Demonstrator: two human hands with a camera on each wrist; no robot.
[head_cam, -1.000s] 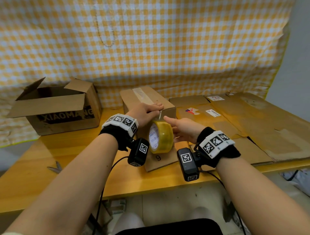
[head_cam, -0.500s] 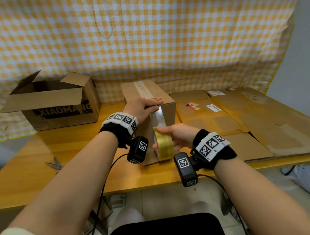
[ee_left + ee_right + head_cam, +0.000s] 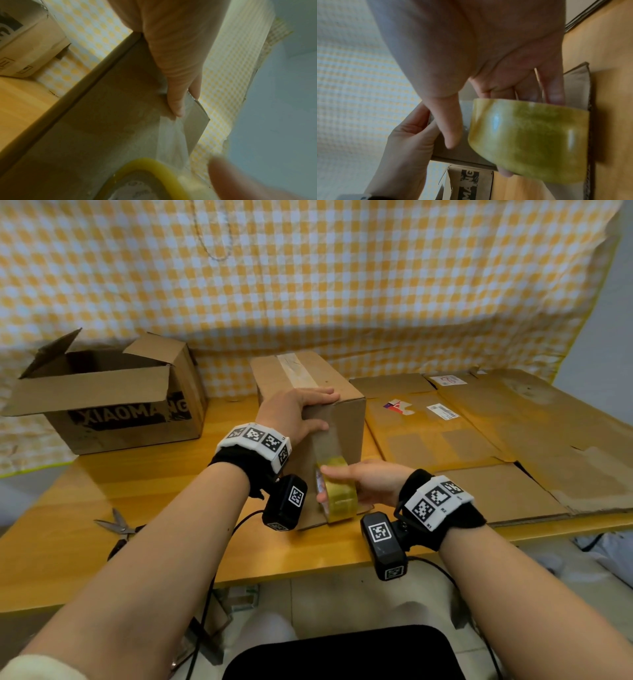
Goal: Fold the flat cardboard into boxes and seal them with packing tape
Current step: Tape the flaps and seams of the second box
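At the far left of our wooden table (image 3: 164, 484) an open carton printed XIAOMANG (image 3: 113, 405) stands with its flaps up, close against the yellow checked cloth (image 3: 308, 285) hung behind. A pair of scissors (image 3: 118, 527) lies on the tabletop nearer us, well apart from the carton.

In the middle stands the closed cardboard box (image 3: 346, 419) we are sealing, an older strip of tape running along its top. Our left hand (image 3: 294, 414) rests over the box's near top edge, fingers laid flat across the top and the thumb pressing the start of a clear tape strip (image 3: 325, 445) against the near face; from the left wrist view the thumb tip sits right at the upper end of that strip. The hand closes round nothing.

The strip runs down the near face to the roll of yellowish packing tape (image 3: 340, 498), which we hold low on that face, close to the tabletop. Our right hand (image 3: 371, 482) grips the roll, the thumb over the top of it and the fingers curled at its far side, as the right wrist view shows.

To the right, just beside the box, flattened cardboard sheets (image 3: 479, 440) with shipping labels cover the rest of the table, reaching its right end.
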